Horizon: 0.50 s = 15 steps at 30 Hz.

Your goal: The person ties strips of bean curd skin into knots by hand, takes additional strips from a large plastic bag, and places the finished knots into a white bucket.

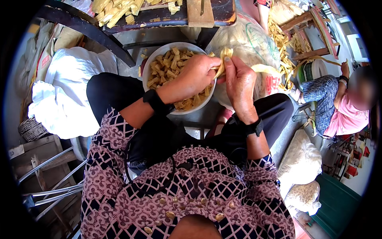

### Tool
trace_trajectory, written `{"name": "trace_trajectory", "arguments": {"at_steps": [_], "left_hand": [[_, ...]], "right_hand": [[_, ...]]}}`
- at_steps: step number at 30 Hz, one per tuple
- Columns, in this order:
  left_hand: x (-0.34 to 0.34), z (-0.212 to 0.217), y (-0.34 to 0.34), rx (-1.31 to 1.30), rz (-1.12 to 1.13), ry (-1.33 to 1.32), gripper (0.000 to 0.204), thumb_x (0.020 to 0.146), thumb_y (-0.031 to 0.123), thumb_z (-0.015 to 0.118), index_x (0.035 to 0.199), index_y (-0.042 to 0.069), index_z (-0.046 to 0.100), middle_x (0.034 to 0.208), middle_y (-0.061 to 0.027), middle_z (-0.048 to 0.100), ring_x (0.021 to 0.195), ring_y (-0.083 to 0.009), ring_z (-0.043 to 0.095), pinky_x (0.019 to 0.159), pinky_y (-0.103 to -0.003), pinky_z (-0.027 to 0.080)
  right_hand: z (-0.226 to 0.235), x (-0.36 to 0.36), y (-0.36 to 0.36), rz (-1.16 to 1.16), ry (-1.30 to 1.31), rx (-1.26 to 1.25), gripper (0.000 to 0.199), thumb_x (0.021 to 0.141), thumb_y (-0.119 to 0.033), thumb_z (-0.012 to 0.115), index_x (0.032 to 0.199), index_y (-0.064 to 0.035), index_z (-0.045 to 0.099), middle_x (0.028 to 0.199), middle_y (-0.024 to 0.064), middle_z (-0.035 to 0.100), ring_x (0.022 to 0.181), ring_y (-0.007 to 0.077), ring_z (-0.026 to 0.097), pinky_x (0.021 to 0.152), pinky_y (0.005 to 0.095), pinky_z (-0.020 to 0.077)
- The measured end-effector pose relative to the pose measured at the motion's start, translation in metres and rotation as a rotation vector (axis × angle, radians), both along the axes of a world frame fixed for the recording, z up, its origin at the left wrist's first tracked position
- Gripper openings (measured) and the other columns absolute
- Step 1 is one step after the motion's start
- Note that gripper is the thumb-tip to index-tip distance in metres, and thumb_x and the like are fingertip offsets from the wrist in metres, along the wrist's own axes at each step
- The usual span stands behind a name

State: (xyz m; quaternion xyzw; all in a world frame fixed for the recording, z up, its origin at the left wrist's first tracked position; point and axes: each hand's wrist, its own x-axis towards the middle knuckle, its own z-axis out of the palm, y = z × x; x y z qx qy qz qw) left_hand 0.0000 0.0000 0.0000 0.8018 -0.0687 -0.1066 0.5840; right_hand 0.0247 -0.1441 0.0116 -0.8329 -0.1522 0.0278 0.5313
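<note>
My left hand [200, 72] is closed, pinching a pale yellow, dried husk-like strip [226, 53] between thumb and fingers. Closed on the same strip, my right hand [240, 81] has its thumb pressed near the upper, folded end. A longer pale piece [266, 69] stretches to the right behind that hand. Both hands are held over the right edge of a round white basin [146, 78], between my knees. Inside it lie many short, folded or knotted yellow pieces [164, 63]. My left forearm covers part of the basin.
Ahead stands a dark wooden stool [167, 18] bearing yellow strips [119, 10] and a small wooden board [200, 16]. White sacks [75, 87] lie at the left, near metal tubes [51, 195]. A large translucent bag [248, 44] stands front right. Another person [346, 103] sits far right, holding a long strip.
</note>
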Motion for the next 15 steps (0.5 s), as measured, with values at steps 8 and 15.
{"name": "trace_trajectory", "arguments": {"at_steps": [8, 15], "left_hand": [[0.004, -0.004, 0.009, -0.063, -0.041, -0.557, 0.024, 0.073, -0.011, 0.046, 0.093, 0.001, 0.052, 0.092, -0.0105, 0.057, 0.08, -0.0222, 0.059, 0.07, -0.03, 0.046], [0.003, -0.011, 0.009, 0.02, 0.044, -0.484, 0.006, 0.078, -0.001, 0.05, 0.084, 0.001, 0.049, 0.063, -0.011, 0.052, 0.056, -0.0215, 0.051, 0.055, -0.032, 0.042]], "right_hand": [[-0.004, 0.007, -0.022, 0.291, 0.664, 0.29, 0.024, 0.094, -0.016, 0.044, 0.09, 0.0036, 0.058, 0.066, 0.0067, 0.061, 0.045, 0.0072, 0.051, 0.041, 0.0197, 0.0376], [-0.006, -0.006, -0.018, 0.228, 0.498, 0.256, 0.027, 0.095, -0.021, 0.045, 0.101, 0.004, 0.055, 0.078, 0.009, 0.063, 0.057, 0.0098, 0.06, 0.049, 0.019, 0.0469]]}}
